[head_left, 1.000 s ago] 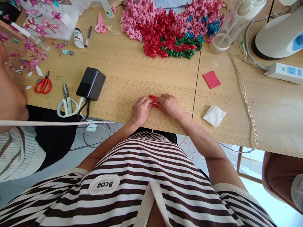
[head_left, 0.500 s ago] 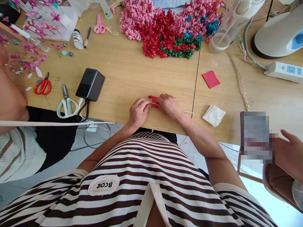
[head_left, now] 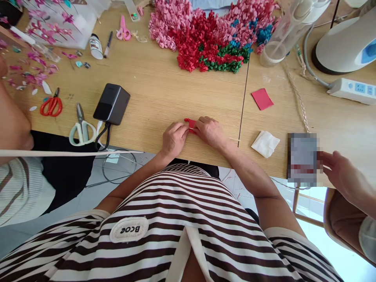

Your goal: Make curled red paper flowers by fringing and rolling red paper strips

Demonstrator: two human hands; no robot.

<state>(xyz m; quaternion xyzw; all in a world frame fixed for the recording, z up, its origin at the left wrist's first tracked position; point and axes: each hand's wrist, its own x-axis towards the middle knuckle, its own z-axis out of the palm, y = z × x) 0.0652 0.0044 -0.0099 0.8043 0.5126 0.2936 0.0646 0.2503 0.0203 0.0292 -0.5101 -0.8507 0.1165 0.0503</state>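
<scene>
A small strip of red crepe paper (head_left: 191, 125) sits between my hands, wrapped around a thin pale stick (head_left: 234, 138). The stick's far end pokes out past my right hand. My left hand (head_left: 174, 138) pinches the paper's left side at the fingertips. My right hand (head_left: 209, 132) grips the paper and stick from the other side, hiding part of both. Both hands hover low over the wooden table (head_left: 152, 98), close to its front edge.
Heaps of curled pink, red, green and blue paper (head_left: 205, 43) lie ahead. A black power adapter (head_left: 111, 103) and several pairs of scissors lie to the left. At right are a red paper square (head_left: 262, 98), a tissue (head_left: 265, 144) and a co-worker's hand (head_left: 342, 176) holding a blurred rectangular object (head_left: 302, 159).
A co-worker's hand with a blurred rectangular object has entered from the right and moved left over the table. My hands shifted only slightly on the red paper.
</scene>
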